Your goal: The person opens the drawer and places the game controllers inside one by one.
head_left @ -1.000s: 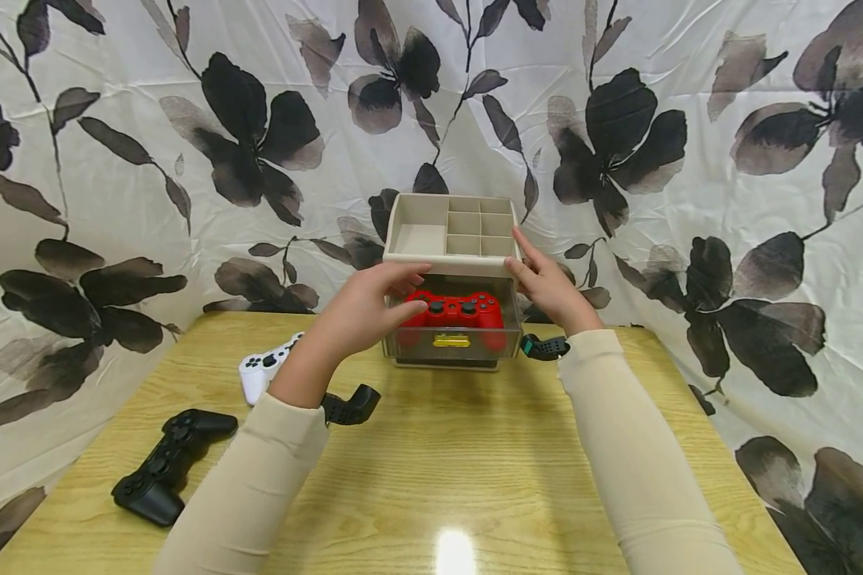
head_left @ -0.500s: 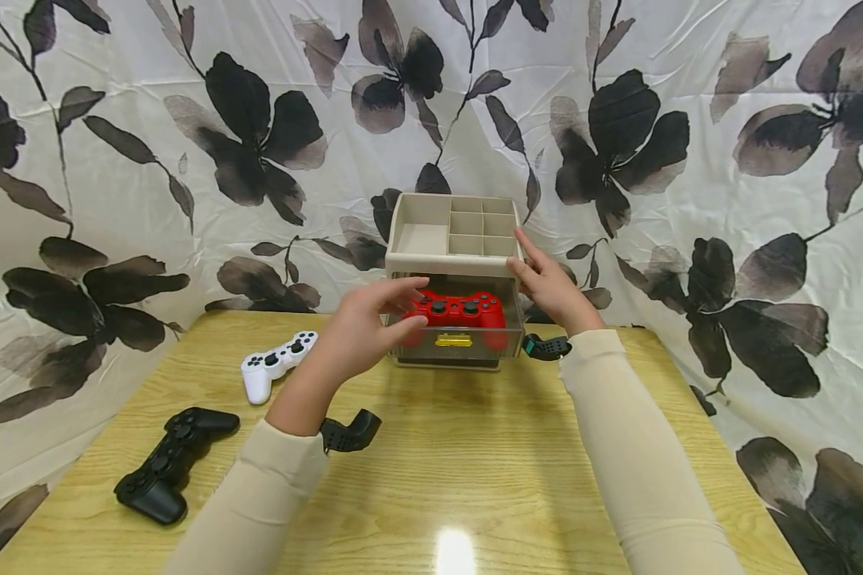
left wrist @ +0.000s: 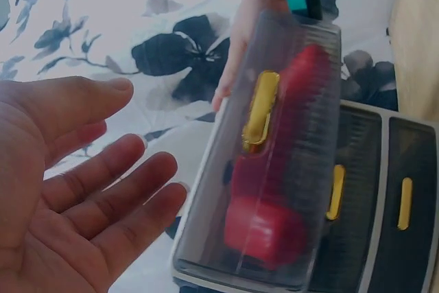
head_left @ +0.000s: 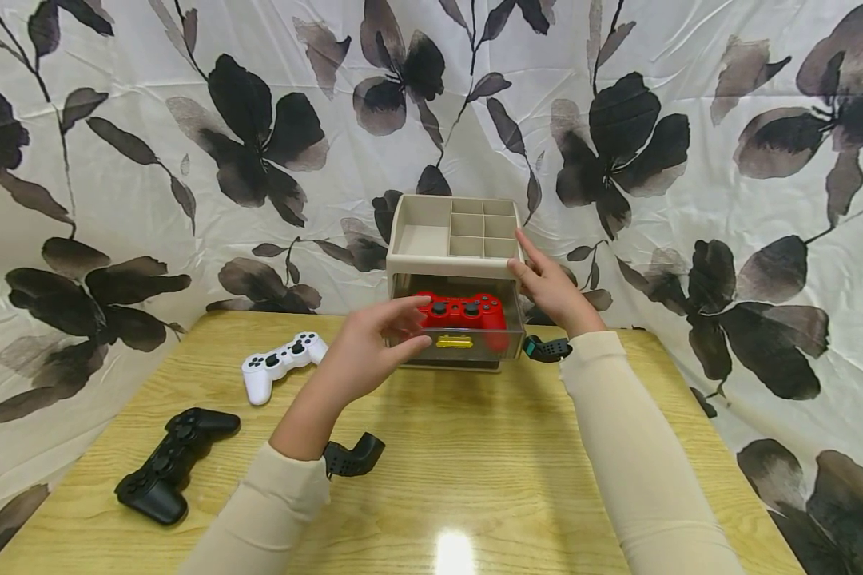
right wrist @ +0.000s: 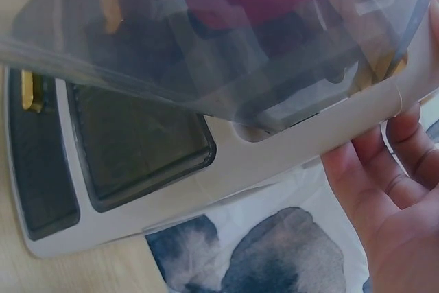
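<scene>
In the head view, a cream desktop organizer (head_left: 431,266) stands at the back of the table, its clear top drawer (head_left: 514,342) pulled out. A red game controller (head_left: 483,313) lies in that drawer. My left hand (head_left: 363,351) hovers at the drawer's left front with thumb and fingers apart, holding nothing; the left wrist view shows its spread fingers (left wrist: 130,190) away from the drawer front. With my right hand (head_left: 555,291) I hold the organizer's upper right corner, thumb at the front rim and fingers along the side. In the right wrist view the fingertips (right wrist: 405,125) touch that side.
A white game controller (head_left: 280,364) and a black one (head_left: 176,463) lie on the wooden table (head_left: 431,479) to the left. Lower dark drawers with gold handles (left wrist: 336,193) are closed. A floral cloth (head_left: 475,128) hangs right behind the organizer.
My left hand has moved down and towards me, from the organizer's top front edge to in front of the drawer. The right hand stays on the organizer, and the drawer remains out.
</scene>
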A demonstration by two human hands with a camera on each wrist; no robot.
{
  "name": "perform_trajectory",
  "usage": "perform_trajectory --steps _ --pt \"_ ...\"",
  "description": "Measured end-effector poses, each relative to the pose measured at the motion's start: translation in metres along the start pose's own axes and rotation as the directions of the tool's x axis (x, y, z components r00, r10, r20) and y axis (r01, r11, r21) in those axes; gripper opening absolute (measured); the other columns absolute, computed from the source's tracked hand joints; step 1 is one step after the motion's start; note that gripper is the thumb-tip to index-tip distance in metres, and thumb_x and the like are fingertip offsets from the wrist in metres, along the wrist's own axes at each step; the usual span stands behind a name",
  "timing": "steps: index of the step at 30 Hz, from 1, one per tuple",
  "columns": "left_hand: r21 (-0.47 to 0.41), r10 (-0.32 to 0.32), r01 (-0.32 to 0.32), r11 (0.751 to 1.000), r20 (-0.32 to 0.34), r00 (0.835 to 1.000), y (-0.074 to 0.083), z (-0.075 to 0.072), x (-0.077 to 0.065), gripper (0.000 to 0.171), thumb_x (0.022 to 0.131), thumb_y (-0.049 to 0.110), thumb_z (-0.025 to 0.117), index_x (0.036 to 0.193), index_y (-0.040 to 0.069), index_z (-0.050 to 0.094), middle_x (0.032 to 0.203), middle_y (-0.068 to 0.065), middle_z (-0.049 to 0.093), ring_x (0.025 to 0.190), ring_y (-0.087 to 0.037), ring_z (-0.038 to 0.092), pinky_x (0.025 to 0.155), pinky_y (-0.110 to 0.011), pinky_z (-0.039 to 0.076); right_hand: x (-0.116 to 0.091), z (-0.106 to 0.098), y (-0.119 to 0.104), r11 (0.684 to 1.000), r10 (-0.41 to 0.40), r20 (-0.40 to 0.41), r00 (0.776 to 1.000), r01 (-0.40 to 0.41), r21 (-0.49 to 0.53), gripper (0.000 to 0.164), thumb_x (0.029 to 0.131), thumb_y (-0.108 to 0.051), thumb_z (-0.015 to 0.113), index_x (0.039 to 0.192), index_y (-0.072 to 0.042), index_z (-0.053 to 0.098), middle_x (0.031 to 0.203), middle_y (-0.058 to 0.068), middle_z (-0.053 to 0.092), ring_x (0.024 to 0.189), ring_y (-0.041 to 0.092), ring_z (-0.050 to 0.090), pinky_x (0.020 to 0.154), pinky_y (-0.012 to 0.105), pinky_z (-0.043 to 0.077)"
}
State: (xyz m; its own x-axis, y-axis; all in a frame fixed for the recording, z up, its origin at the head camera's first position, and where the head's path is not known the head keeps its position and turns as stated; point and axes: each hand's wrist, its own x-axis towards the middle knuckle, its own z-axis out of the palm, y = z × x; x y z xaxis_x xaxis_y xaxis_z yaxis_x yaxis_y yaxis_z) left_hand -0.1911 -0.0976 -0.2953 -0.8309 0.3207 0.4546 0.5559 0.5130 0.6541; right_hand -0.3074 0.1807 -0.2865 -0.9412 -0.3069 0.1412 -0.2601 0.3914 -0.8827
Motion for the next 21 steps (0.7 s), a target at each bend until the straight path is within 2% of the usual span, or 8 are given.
perform_trajectory --steps 10,17,21 --pt "-0.08 -0.048 0.047 0.996 -0.015 0.999 -0.005 0.012 -0.009 0.044 0.086 0.013 0.074 0.128 0.008 0.061 0.106 -0.011 0.07 0.094 -0.02 0.07 0.085 -0.031 0.058 0.001 0.0 0.002 1.0 0.002 -0.002 1.0 -0.002 -0.01 0.063 0.104 -0.027 0.043 0.157 -0.025 0.008 0.089 0.006 0.038 0.085 0.021 0.042 0.081 0.037 0.042" --pt "-0.109 -0.123 0.119 0.987 -0.036 0.992 -0.011 0.02 -0.014 0.041 0.085 0.014 0.074 0.124 0.008 0.064 0.109 -0.009 0.07 0.096 -0.019 0.07 0.084 -0.028 0.058 0.016 -0.002 0.026 1.0 0.001 -0.03 1.0 -0.002 -0.024 0.063 0.102 -0.037 0.046 0.154 -0.039 0.011 0.091 0.006 0.04 0.085 0.021 0.044 0.079 0.034 0.043" --pt "-0.149 -0.171 0.161 0.976 -0.056 0.984 -0.014 0.026 -0.017 0.036 0.085 0.014 0.075 0.119 0.008 0.066 0.109 -0.009 0.071 0.097 -0.02 0.07 0.083 -0.028 0.058 0.018 -0.002 0.031 0.999 -0.007 -0.036 0.999 0.006 -0.04 0.062 0.101 -0.04 0.045 0.153 -0.042 0.011 0.092 0.005 0.041 0.087 0.021 0.045 0.078 0.031 0.043"
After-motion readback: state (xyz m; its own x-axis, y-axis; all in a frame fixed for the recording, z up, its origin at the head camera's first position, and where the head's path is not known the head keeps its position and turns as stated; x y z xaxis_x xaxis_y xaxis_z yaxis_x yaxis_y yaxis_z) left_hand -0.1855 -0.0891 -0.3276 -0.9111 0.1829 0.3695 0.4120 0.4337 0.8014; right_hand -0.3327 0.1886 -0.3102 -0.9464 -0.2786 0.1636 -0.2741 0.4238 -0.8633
